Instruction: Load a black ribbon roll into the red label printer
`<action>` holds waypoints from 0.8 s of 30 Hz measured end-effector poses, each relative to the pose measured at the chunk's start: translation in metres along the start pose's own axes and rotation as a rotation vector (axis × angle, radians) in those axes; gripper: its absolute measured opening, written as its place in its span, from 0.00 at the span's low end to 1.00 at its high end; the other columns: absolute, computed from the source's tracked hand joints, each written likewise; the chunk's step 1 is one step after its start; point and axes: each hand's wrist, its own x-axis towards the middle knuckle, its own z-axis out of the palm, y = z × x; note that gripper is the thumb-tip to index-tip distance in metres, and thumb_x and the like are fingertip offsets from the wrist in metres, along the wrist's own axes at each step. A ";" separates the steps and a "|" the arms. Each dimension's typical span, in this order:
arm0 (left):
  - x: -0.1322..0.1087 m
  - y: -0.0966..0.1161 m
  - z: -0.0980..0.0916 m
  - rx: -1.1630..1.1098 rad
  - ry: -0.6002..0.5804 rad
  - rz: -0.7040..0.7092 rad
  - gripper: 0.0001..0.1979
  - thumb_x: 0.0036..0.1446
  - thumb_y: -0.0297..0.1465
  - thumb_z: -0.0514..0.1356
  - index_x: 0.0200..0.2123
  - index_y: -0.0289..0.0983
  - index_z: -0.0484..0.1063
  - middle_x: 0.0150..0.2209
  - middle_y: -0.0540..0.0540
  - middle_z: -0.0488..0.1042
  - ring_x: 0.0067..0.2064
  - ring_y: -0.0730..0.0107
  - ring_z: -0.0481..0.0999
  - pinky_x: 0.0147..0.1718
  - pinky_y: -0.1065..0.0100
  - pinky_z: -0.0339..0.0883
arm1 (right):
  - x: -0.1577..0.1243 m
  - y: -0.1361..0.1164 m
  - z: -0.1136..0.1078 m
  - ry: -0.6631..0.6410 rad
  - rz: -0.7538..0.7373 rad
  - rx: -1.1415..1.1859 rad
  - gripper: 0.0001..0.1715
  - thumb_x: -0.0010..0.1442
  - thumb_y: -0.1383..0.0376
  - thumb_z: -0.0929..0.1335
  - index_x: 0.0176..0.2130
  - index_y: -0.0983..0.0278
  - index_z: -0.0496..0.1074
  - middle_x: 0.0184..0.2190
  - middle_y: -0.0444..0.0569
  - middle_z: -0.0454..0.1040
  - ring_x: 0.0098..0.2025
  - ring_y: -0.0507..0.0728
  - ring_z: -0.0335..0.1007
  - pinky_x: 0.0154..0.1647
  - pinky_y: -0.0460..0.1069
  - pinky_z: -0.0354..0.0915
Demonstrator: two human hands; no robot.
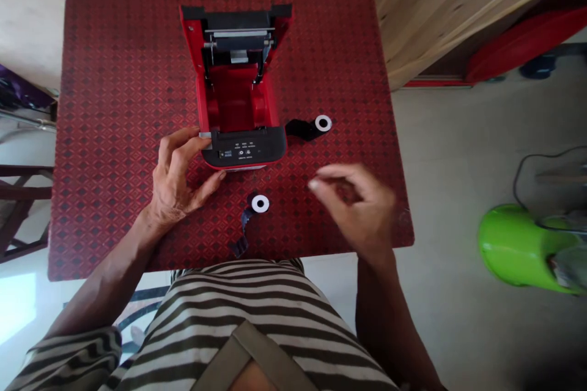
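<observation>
A red and black label printer (244, 148) stands on the table with its lid (238, 36) raised and its red inner bay (233, 101) exposed. My left hand (177, 177) grips its near left corner, fingers on the top edge and thumb at the front face. A small pale grey patch (206, 135) lies under those fingertips. To the right, my right hand (360, 201) is over the table, blurred, thumb and forefinger closed together; anything between them is hidden. One dark ribbon roll (260, 203) with a white core lies in front of the printer, another dark roll (323, 123) at its right, both partly unwound.
The red patterned table (119, 61) has its near edge at my striped shirt. A wooden panel (435, 0) borders it at the far right. On the floor to the right sits a green bucket (509, 244) beside a dark cable. A dark wooden stool (22, 195) stands left.
</observation>
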 end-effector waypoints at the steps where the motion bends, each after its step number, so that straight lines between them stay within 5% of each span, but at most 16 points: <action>1: 0.000 0.000 0.000 -0.008 -0.005 -0.009 0.34 0.62 0.41 0.72 0.67 0.45 0.64 0.58 0.38 0.73 0.61 0.52 0.77 0.60 0.50 0.78 | -0.009 -0.005 0.005 -0.126 -0.025 0.044 0.11 0.63 0.64 0.77 0.47 0.56 0.80 0.40 0.45 0.84 0.35 0.55 0.80 0.39 0.52 0.78; 3: -0.001 0.000 0.000 -0.007 -0.016 -0.020 0.34 0.62 0.42 0.72 0.67 0.45 0.64 0.58 0.38 0.72 0.61 0.52 0.76 0.60 0.49 0.78 | -0.022 -0.011 0.022 -0.298 -0.091 0.101 0.21 0.62 0.65 0.78 0.54 0.56 0.78 0.49 0.49 0.84 0.44 0.58 0.83 0.45 0.55 0.79; 6: -0.001 0.000 -0.001 -0.001 -0.022 -0.019 0.34 0.62 0.41 0.71 0.67 0.45 0.63 0.59 0.38 0.73 0.62 0.52 0.76 0.60 0.50 0.78 | -0.029 -0.010 0.052 -0.317 -0.198 0.123 0.24 0.65 0.67 0.76 0.59 0.57 0.76 0.54 0.53 0.83 0.55 0.61 0.80 0.56 0.60 0.77; 11: -0.002 0.000 -0.001 -0.004 -0.007 -0.018 0.33 0.63 0.42 0.71 0.66 0.44 0.64 0.59 0.39 0.74 0.61 0.53 0.77 0.59 0.51 0.79 | -0.017 -0.026 0.049 -0.361 -0.265 0.175 0.18 0.67 0.70 0.72 0.55 0.57 0.77 0.47 0.49 0.85 0.49 0.59 0.82 0.55 0.58 0.78; 17: -0.005 0.001 -0.001 0.051 -0.020 -0.012 0.34 0.63 0.39 0.70 0.68 0.42 0.63 0.59 0.38 0.74 0.61 0.54 0.77 0.60 0.52 0.80 | 0.048 -0.079 -0.001 -0.311 -0.455 -0.001 0.22 0.70 0.69 0.70 0.61 0.57 0.73 0.54 0.52 0.81 0.56 0.62 0.79 0.60 0.60 0.75; 20: -0.006 0.001 -0.001 0.065 -0.024 -0.012 0.33 0.65 0.40 0.68 0.68 0.43 0.62 0.59 0.38 0.73 0.60 0.56 0.78 0.58 0.54 0.81 | 0.090 -0.086 0.012 -0.270 -0.560 -0.161 0.25 0.69 0.71 0.69 0.63 0.58 0.71 0.55 0.53 0.80 0.57 0.65 0.77 0.62 0.63 0.73; 24: -0.006 0.002 -0.001 0.063 -0.029 0.004 0.34 0.65 0.39 0.68 0.69 0.42 0.60 0.58 0.37 0.73 0.58 0.56 0.79 0.54 0.56 0.83 | 0.126 -0.082 0.051 -0.385 -0.622 -0.343 0.18 0.66 0.74 0.71 0.54 0.61 0.75 0.48 0.52 0.81 0.52 0.64 0.77 0.56 0.60 0.73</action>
